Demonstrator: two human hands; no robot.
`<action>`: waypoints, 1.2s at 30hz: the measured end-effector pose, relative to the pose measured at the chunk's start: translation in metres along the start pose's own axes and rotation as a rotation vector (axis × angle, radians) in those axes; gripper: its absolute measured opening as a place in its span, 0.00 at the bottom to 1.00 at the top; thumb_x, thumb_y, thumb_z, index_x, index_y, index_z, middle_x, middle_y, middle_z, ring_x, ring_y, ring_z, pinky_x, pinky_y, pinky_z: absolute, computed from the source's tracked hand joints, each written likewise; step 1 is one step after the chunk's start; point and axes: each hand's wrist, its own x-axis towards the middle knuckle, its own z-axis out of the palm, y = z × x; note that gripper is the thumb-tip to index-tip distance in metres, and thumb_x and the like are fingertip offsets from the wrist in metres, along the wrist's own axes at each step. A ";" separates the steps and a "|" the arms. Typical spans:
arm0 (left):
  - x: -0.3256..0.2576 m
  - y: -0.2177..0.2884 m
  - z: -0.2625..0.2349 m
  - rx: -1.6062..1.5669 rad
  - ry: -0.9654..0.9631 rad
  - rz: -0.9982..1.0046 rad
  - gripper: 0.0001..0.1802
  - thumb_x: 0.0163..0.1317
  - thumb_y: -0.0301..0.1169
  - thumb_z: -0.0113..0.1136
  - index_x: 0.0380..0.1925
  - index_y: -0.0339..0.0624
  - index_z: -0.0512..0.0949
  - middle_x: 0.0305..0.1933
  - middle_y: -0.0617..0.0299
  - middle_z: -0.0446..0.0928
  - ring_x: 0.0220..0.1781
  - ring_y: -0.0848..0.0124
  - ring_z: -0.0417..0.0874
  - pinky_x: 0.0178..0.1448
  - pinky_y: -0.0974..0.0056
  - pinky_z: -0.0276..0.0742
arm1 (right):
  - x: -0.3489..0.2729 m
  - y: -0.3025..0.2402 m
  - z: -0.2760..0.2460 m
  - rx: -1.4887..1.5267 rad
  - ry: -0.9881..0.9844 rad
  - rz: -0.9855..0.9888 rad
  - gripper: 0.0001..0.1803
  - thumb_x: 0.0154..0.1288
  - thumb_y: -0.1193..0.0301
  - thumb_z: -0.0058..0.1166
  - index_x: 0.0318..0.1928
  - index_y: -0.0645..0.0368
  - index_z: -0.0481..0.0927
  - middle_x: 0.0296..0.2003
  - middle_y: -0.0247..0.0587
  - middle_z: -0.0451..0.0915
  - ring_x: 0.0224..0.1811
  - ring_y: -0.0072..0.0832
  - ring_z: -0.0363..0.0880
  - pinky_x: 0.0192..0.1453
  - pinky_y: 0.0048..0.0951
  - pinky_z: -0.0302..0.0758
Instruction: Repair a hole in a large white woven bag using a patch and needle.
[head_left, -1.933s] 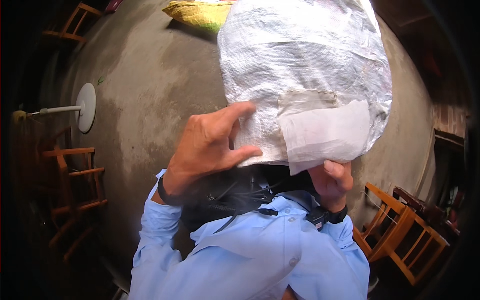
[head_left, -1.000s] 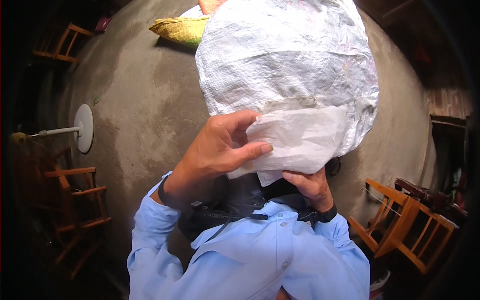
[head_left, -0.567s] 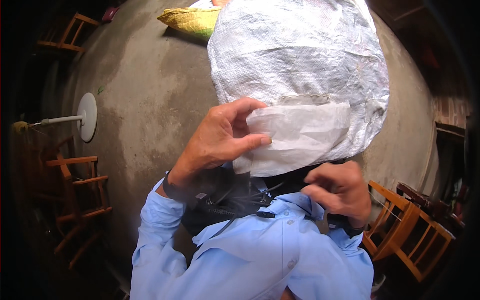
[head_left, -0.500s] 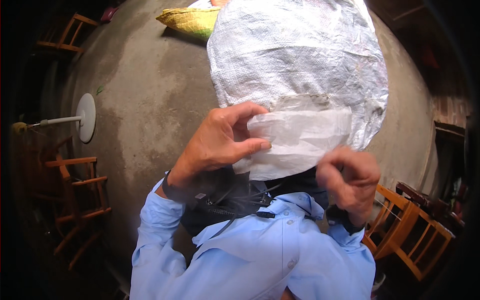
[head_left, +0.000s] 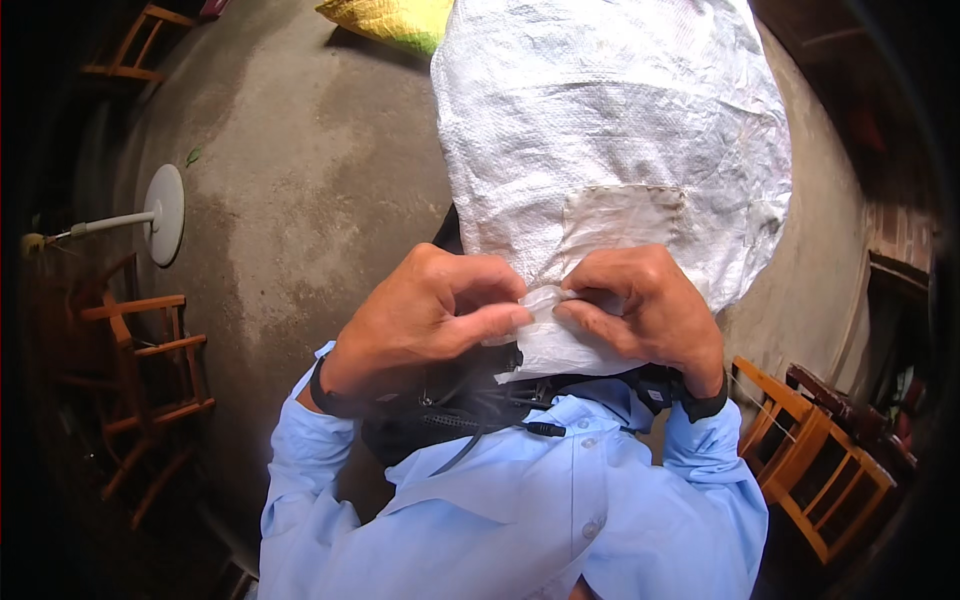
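A large white woven plastic sack (head_left: 610,110) spreads away from my lap, with a squarish patch (head_left: 625,218) stitched along its edges near my hands. Over its near end is a smaller thin white cloth piece (head_left: 565,350), crumpled at the top where both hands meet. My left hand (head_left: 425,310) is closed, thumb and forefinger pinching the piece's left edge. Close beside it, my right hand (head_left: 640,305) pinches the same piece between thumb and curled fingers. The other fingers partly hide what lies between them.
A yellow-green sack (head_left: 395,22) lies on the concrete floor (head_left: 300,200) at far left. Wooden chairs stand at left (head_left: 150,350) and right (head_left: 815,470). A white round disc on a pole (head_left: 165,215) is at left. Black cables (head_left: 470,415) cross my lap.
My right hand has moved left and up from the piece's lower right corner and now pinches it beside my left hand. The spread-out white piece is now bunched, uncovering more of the stitched patch.
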 end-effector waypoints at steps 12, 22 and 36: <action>0.001 -0.012 -0.001 0.025 0.039 0.041 0.05 0.69 0.25 0.65 0.38 0.32 0.85 0.27 0.63 0.85 0.29 0.78 0.83 0.35 0.70 0.79 | 0.005 0.003 0.004 -0.052 -0.029 0.053 0.10 0.58 0.71 0.67 0.27 0.63 0.79 0.21 0.49 0.77 0.24 0.47 0.78 0.31 0.42 0.72; 0.005 -0.021 0.000 0.055 0.060 -0.091 0.06 0.66 0.29 0.67 0.35 0.36 0.85 0.24 0.59 0.84 0.25 0.77 0.81 0.32 0.67 0.76 | 0.002 0.002 0.003 0.047 0.016 0.162 0.08 0.61 0.71 0.65 0.32 0.64 0.83 0.22 0.52 0.79 0.24 0.47 0.80 0.31 0.40 0.74; 0.005 -0.021 -0.001 0.080 0.058 -0.089 0.06 0.65 0.29 0.67 0.34 0.36 0.86 0.24 0.58 0.85 0.24 0.75 0.84 0.32 0.67 0.77 | 0.002 0.003 -0.001 -0.020 -0.046 0.298 0.06 0.65 0.75 0.61 0.39 0.66 0.85 0.29 0.45 0.85 0.30 0.24 0.82 0.40 0.30 0.79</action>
